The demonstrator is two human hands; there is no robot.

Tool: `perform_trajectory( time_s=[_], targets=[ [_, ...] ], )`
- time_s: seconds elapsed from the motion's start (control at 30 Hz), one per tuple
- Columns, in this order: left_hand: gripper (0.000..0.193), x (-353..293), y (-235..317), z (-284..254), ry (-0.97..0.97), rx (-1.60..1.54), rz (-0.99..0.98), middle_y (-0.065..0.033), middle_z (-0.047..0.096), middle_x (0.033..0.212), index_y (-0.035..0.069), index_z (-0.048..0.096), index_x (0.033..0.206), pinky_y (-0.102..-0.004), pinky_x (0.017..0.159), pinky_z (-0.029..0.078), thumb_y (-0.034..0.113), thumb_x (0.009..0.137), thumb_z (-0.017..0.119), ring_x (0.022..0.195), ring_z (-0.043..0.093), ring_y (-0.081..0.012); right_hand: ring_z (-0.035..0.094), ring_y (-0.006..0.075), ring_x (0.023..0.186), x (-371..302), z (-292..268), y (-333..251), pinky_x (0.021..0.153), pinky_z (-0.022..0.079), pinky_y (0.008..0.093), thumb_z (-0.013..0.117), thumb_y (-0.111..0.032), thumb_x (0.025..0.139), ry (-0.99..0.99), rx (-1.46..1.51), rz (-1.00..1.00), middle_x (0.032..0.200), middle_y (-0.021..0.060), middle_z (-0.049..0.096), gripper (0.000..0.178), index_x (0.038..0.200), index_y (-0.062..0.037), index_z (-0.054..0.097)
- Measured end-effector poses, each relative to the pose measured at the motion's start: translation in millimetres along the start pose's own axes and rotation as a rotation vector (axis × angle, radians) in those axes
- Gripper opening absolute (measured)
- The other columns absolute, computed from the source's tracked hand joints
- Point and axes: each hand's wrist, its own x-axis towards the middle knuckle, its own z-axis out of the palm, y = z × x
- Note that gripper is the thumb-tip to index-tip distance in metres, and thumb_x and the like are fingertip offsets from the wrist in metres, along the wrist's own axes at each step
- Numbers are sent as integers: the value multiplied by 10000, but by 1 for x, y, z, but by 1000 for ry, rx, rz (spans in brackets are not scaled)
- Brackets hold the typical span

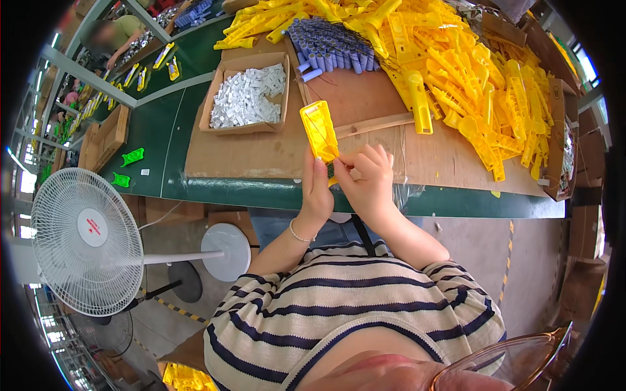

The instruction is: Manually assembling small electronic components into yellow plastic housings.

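Observation:
Over the front part of the bench, my left hand (317,189) grips a yellow plastic housing (319,130) by its lower end. The housing is a long hollow shell, held tilted with its wide end away from me. Against the same lower end, the fingers of my right hand (368,174) are pinched together. Whatever small part sits in that pinch is hidden by the fingers. Beyond my hands stands a cardboard box (251,128) filled with small white plastic pieces (246,98). Blue cylindrical cells with wires (336,49) are stacked behind the housing.
A large heap of yellow housings (469,91) covers the right and back. A wooden strip (375,124) lies on the cardboard sheet (261,159). Two green parts (133,156) rest at left, near a white fan (88,241). Another person (120,36) works at the far left.

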Motion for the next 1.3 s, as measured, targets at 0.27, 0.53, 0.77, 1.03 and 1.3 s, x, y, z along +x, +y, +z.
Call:
perform_trajectory(
  time_s=[0.27,0.53,0.77,1.03,1.3],
  targets=[
    [373,2,3,-1,0,-222,-105,-107,511,1082,36,310,1299,-277,828,440,158,949,348,942,523,-149,484,205,652,-9,7,-1,642,320,351,695,-124,664,-41,-60,-54,645,-4,488,98,683,-116,599],
    [399,7,-4,-12,44,-243,-271,-98,535,1026,37,345,1281,-279,786,470,43,888,421,898,547,-153,504,195,658,-1,0,1,632,327,349,691,-149,668,-140,-164,-185,643,-5,508,94,685,-125,602],
    [272,8,6,-26,51,-291,-317,-113,577,862,62,414,1163,-312,595,510,151,906,411,667,596,-185,640,297,729,115,8,90,639,499,367,647,-167,752,-66,20,246,736,158,638,154,792,-21,677],
    [253,3,6,-23,11,-312,-305,-120,577,846,60,416,1142,-312,588,504,165,912,404,652,596,-190,613,346,908,158,88,155,777,493,428,657,-320,763,-261,-471,481,948,185,647,334,945,-40,644],
    [256,8,10,-37,74,-300,-304,-113,577,854,61,422,1141,-309,595,494,174,912,422,663,592,-188,644,211,667,111,32,94,606,487,311,676,-226,740,-209,-123,286,705,129,643,259,833,15,645]
  ],
)
